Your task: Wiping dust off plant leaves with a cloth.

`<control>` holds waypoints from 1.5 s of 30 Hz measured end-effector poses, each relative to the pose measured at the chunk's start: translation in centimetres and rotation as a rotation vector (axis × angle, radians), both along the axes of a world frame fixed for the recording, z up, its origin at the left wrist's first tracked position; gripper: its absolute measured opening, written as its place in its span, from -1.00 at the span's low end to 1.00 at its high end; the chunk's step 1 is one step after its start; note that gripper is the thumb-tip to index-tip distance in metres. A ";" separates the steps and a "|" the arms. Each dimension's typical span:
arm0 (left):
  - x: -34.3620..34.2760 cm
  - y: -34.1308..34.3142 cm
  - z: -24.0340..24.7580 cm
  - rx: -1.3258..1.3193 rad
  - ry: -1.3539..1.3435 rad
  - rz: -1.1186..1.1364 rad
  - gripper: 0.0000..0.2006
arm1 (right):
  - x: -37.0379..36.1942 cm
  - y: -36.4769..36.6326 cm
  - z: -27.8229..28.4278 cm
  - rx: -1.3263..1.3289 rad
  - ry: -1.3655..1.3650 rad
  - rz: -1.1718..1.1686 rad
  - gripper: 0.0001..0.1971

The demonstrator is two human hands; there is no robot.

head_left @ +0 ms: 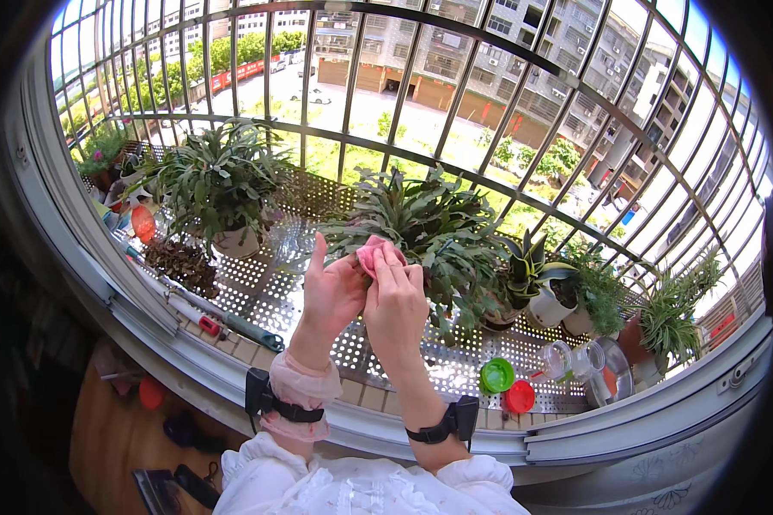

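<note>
A small pink cloth [374, 254] is pinched in the fingers of my right hand [397, 311], in front of a large potted plant with long, flat green leaves [434, 219]. My left hand [333, 293] is beside it, palm turned toward the right hand. Its thumb points up, apart from the fingers, which reach out to the cloth's edge. The cloth and right fingers partly cover those fingertips. Whether a leaf lies between the hands and the cloth cannot be made out.
Metal bars [455, 94] enclose the perforated ledge [262, 292]. Another leafy potted plant [223, 184] stands left, near dry brown leaves [182, 266]. To the right are a snake plant [524, 270], a spider plant [668, 318], clear jars [571, 359], a green lid [496, 375] and a red lid [520, 396].
</note>
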State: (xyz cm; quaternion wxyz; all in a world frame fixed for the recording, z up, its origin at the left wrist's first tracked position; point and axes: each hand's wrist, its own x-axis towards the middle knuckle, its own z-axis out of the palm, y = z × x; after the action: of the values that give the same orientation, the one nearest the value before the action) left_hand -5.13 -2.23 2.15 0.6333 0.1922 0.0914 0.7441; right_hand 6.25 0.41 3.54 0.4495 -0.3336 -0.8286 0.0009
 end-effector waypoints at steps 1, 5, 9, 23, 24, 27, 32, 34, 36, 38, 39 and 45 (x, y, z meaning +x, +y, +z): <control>0.2 -0.2 0.3 0.011 -0.010 -0.031 -0.09 | 0.2 -0.7 -0.2 -0.003 -0.003 -0.001 -0.60; -0.4 -0.3 -0.3 0.097 -0.012 -0.090 -0.04 | 0.8 -2.8 -0.7 -0.072 -0.046 0.041 -0.59; 0.4 -0.2 0.0 -0.001 0.020 -0.019 -0.06 | 1.9 -3.5 -0.8 -0.006 -0.049 0.059 -0.56; -2.4 0.6 -0.4 -0.139 0.134 0.067 -0.23 | 0.2 3.7 5.2 -0.015 0.188 0.041 -0.72; -2.4 0.7 -0.6 -0.104 0.092 0.030 -0.24 | -0.8 3.7 4.3 -0.072 0.114 0.045 -0.74; -2.5 1.1 -1.3 0.001 -0.039 -0.051 -0.22 | -3.3 2.9 1.6 -0.082 -0.038 -0.016 -0.81; -1.9 0.0 -0.4 -0.034 0.009 0.012 -0.12 | -3.8 1.8 0.9 0.067 -0.093 0.009 -0.71; -2.1 0.0 -0.6 0.054 -0.017 -0.001 -0.05 | -3.7 1.5 1.1 0.073 -0.099 0.039 -0.69; -2.0 -0.1 -0.4 0.063 0.000 -0.002 -0.04 | -3.3 1.2 1.5 0.057 -0.114 0.083 -0.62; -2.0 -0.1 -0.4 0.073 0.017 -0.002 -0.04 | -2.7 1.2 1.3 0.043 -0.086 0.113 -0.62; -2.1 -0.1 -0.5 0.113 0.023 -0.023 -0.04 | -2.6 1.1 1.1 0.027 -0.057 0.151 -0.61; -2.5 0.3 -1.6 0.132 -0.030 -0.056 -0.05 | -1.5 -0.3 0.1 0.015 -0.054 0.169 -0.58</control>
State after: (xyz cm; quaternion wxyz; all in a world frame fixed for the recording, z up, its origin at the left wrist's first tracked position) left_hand -7.59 -1.94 0.56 0.6410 0.2248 0.0275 0.7333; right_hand 4.75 0.08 3.65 0.4279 -0.2590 -0.8656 0.0234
